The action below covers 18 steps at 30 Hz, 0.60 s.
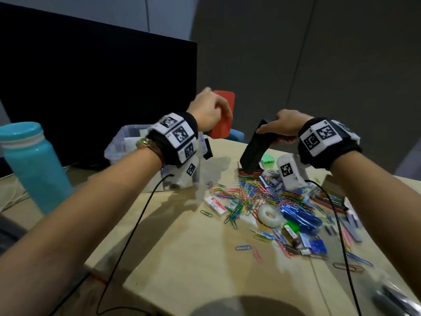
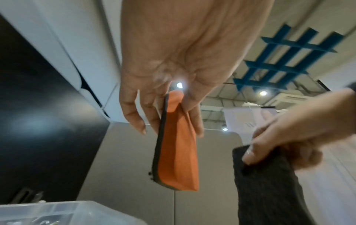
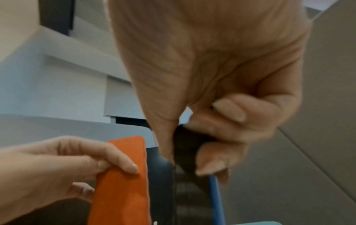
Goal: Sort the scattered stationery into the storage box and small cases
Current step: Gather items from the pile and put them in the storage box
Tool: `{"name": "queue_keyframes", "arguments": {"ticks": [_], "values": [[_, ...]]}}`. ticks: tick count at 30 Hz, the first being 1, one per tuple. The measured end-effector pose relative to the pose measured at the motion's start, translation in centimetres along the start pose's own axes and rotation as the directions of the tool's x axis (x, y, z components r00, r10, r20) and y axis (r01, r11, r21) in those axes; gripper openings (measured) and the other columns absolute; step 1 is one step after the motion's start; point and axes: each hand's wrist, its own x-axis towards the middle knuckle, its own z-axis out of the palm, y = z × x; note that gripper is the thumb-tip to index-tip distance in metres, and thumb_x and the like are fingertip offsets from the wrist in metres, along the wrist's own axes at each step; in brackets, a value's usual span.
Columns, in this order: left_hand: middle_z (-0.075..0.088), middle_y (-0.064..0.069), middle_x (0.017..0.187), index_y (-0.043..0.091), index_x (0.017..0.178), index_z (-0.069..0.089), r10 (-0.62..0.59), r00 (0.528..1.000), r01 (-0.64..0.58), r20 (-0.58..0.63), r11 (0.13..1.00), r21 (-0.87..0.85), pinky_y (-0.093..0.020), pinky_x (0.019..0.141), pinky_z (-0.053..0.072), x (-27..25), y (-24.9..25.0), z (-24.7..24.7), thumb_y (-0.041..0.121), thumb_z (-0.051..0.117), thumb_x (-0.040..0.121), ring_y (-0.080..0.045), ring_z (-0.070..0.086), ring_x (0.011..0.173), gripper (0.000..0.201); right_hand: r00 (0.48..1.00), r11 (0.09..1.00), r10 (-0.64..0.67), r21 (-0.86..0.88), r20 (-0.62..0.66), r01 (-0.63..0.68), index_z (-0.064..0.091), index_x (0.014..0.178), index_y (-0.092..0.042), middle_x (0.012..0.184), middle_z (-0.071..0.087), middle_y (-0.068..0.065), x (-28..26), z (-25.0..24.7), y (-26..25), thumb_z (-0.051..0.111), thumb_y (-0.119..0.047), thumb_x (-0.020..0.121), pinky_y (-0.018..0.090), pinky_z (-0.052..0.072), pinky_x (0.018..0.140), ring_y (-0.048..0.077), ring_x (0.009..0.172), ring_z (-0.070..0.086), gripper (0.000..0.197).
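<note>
My left hand (image 1: 210,111) holds an orange fabric case (image 1: 222,115) up in the air above the table's far edge; in the left wrist view the orange case (image 2: 177,146) hangs between thumb and fingers. My right hand (image 1: 282,127) pinches the top of a black fabric case (image 1: 254,148) whose lower end hangs close over a small red box (image 1: 249,173). The right wrist view shows the fingers curled round the black case (image 3: 185,144). A clear plastic storage box (image 1: 123,144) stands behind my left wrist. Scattered coloured paper clips (image 1: 248,197) cover the table's right half.
A teal bottle (image 1: 29,165) stands at the left. Among the clips lie a white tape roll (image 1: 271,215), a white eraser (image 1: 215,205), a blue stapler (image 1: 300,216), green and blue small boxes and staple strips. A dark monitor (image 1: 91,87) stands behind. Wrist cables trail across the wooden table (image 1: 182,247).
</note>
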Motion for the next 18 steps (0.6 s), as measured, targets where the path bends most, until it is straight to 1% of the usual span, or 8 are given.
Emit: {"name": "queue_keyframes", "arguments": {"ticks": [4,6,8,11,13,15,17,18], "values": [[0.039,-0.009,0.133,0.028,0.109,0.072,0.019,0.993,-0.052,0.119,0.959,0.279,-0.050,0.108,0.029,-0.2,3.1,3.8,0.040,0.052,0.094,-0.030,0.044,0.123,0.028,0.997,0.991,0.070,0.113,0.020,-0.072,0.059,0.069,-0.012,0.050,0.053,-0.002,0.0,-1.0,3.1,0.064,-0.045,0.089,0.021,0.030,0.042,0.012,0.041,0.038,0.039],[0.036,-0.009,0.137,0.025,0.108,0.071,0.007,0.971,-0.088,0.237,0.939,0.332,-0.054,0.111,0.023,-0.4,4.0,5.5,0.069,0.055,0.081,-0.029,0.038,0.127,0.054,0.993,0.971,0.104,0.210,0.054,-0.114,0.060,0.071,-0.013,0.049,0.049,-0.003,-0.1,-1.4,4.1,0.062,-0.048,0.088,0.021,0.028,0.044,0.011,0.042,0.036,0.039],[0.038,-0.008,0.123,0.019,0.098,0.069,0.017,0.951,-0.125,0.308,0.933,0.338,-0.054,0.109,0.023,-0.3,4.7,7.2,0.082,0.055,0.068,-0.028,0.038,0.122,0.071,0.989,0.940,0.119,0.310,0.091,-0.142,0.060,0.079,-0.014,0.051,0.047,-0.003,-0.2,-1.7,4.7,0.060,-0.049,0.090,0.022,0.027,0.046,0.011,0.045,0.035,0.037],[0.039,-0.005,0.102,0.018,0.081,0.060,0.026,0.944,-0.104,0.329,0.969,0.222,-0.044,0.097,0.033,0.6,4.7,8.9,0.069,0.061,0.077,-0.026,0.044,0.106,0.051,0.987,0.904,0.095,0.405,0.133,-0.141,0.060,0.082,-0.015,0.053,0.047,-0.002,-0.4,-1.6,5.1,0.053,-0.057,0.091,0.022,0.027,0.048,0.011,0.045,0.036,0.043],[0.046,-0.005,0.087,0.018,0.070,0.053,-0.007,0.942,0.006,0.335,1.000,0.004,-0.033,0.075,0.037,1.2,4.5,9.2,0.053,0.058,0.086,-0.024,0.048,0.084,0.039,0.987,0.878,0.108,0.455,0.115,-0.149,0.054,0.065,-0.017,0.055,0.049,-0.001,-0.3,-1.7,5.7,0.041,-0.069,0.090,0.024,0.026,0.050,0.011,0.045,0.036,0.060],[0.040,-0.002,0.063,0.017,0.062,0.044,-0.042,0.936,0.135,0.349,0.960,-0.246,-0.030,0.056,0.028,1.5,4.3,9.3,0.044,0.055,0.084,-0.021,0.039,0.060,0.037,0.986,0.881,0.130,0.444,0.107,-0.164,0.052,0.057,-0.014,0.064,0.049,0.004,-0.4,-1.9,6.4,0.026,-0.069,0.094,0.024,0.025,0.051,0.014,0.050,0.037,0.072],[0.033,-0.002,0.059,0.017,0.061,0.038,-0.064,0.918,0.207,0.390,0.918,-0.339,-0.032,0.054,0.023,1.6,3.9,9.3,0.043,0.053,0.076,-0.020,0.031,0.055,0.034,0.983,0.918,0.126,0.360,0.133,-0.167,0.063,0.076,-0.003,0.082,0.057,0.010,-1.1,-2.2,6.6,0.020,-0.051,0.104,0.018,0.036,0.046,0.023,0.064,0.050,0.069],[0.035,-0.003,0.060,0.017,0.063,0.039,-0.074,0.910,0.235,0.409,0.904,-0.358,-0.032,0.054,0.024,1.5,3.8,9.2,0.045,0.054,0.072,-0.020,0.032,0.053,0.033,0.981,0.939,0.124,0.303,0.152,-0.165,0.066,0.093,0.004,0.095,0.062,0.013,-1.3,-2.3,6.7,0.020,-0.040,0.106,0.013,0.037,0.040,0.032,0.082,0.058,0.065]]}}
